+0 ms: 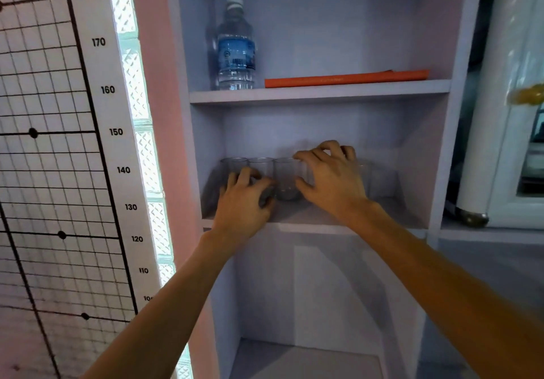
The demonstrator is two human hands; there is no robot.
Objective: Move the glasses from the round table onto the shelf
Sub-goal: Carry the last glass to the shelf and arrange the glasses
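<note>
Several clear glasses stand in a row on the middle shelf (pixel 312 216) of a pale lilac shelf unit. My left hand (pixel 243 202) reaches in from below with its fingers curled around the second glass (pixel 262 166) from the left. A third glass (pixel 287 180) stands between my hands. My right hand (pixel 331 175) is arched over the row just right of that glass, with its fingers spread and its thumb by the glass's side. Another faint glass (pixel 365 177) shows to the right of this hand. Whatever stands behind the palm is hidden. The round table is out of view.
The upper shelf holds a water bottle (pixel 235 46) and a flat orange folder (pixel 347 78). The compartment (pixel 306 355) below has a bare floor. A height chart (pixel 114 131) hangs on the wall to the left. A white cabinet (pixel 512 113) stands at the right.
</note>
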